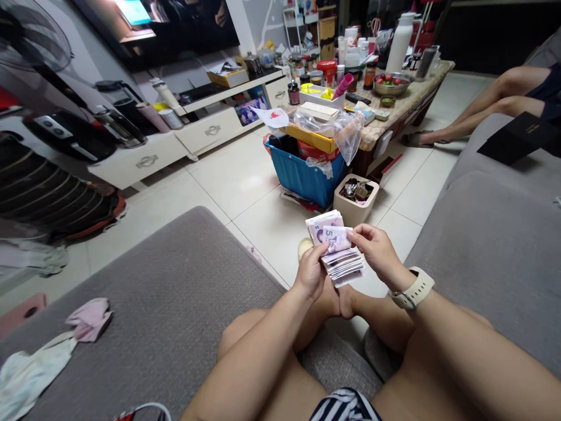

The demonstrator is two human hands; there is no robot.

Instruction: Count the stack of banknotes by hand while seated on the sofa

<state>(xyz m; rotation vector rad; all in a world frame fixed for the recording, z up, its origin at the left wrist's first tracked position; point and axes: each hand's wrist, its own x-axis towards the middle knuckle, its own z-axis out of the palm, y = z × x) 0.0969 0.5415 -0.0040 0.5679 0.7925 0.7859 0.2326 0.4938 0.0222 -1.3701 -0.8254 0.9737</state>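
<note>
The left hand (311,272) grips a fanned wad of banknotes (337,248) closed, and the right hand (370,251) pinches what seems its top note, just short of the small cream bin (350,213).

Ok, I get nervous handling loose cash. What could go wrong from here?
The banknotes are fanned loosely between the left hand and right hand, so the lower notes could slip out and drop to the tile floor. A fallen note might also slide toward the blue crate or the small bin, and could get lost among the clutter there.
</note>
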